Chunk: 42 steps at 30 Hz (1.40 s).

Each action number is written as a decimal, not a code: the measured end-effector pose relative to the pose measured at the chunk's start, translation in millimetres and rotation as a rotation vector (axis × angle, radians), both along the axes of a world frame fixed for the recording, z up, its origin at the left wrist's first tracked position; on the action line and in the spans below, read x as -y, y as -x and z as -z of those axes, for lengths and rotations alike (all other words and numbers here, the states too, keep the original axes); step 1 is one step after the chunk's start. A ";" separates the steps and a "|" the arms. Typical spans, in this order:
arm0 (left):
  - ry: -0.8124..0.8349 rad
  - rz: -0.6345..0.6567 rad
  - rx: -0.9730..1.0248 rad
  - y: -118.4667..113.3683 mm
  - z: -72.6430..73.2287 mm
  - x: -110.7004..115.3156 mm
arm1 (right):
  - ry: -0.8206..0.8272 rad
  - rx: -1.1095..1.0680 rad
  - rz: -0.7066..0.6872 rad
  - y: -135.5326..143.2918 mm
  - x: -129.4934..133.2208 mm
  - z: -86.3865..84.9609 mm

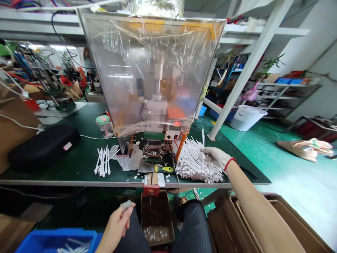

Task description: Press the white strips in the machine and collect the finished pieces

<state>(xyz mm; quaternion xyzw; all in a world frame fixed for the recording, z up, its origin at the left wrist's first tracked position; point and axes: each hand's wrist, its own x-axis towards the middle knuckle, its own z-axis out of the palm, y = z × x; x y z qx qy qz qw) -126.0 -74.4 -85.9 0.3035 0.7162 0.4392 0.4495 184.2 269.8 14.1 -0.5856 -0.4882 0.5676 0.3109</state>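
Note:
My right hand, in a white glove with a red cuff, is on the right side of a big pile of white strips; its fingers pinch one strip that stands upright. Low in front of my lap is my left hand, bare except for a grey covering on a fingertip, with thumb and fingers pressed together; anything between them is too small to make out. A smaller bunch of white strips lies on the table's left part. Between the two groups stands a machine behind a clear, plastic-wrapped shield.
A scraper with a yellow-green handle lies at the table's front edge. Below are a brown bin with scraps, a blue crate and cardboard. A black case and a green-lidded jar are left.

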 end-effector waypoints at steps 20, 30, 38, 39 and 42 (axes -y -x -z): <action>-0.300 0.375 0.192 -87.1 -91.5 -74.2 | -0.106 -0.244 -0.383 88.8 174.1 -36.5; -0.279 0.287 0.356 -75.5 -81.4 -63.9 | -0.150 -0.170 -0.521 88.7 177.1 -20.0; -0.205 0.283 0.319 -75.1 -76.3 -63.7 | -0.297 0.068 -0.542 100.7 193.9 -16.1; -0.188 0.283 0.308 -75.3 -74.0 -62.4 | -0.327 0.099 -0.533 101.7 195.5 -13.5; -0.150 0.283 0.281 -75.5 -67.9 -56.8 | -0.368 0.127 -0.514 104.6 199.8 -6.4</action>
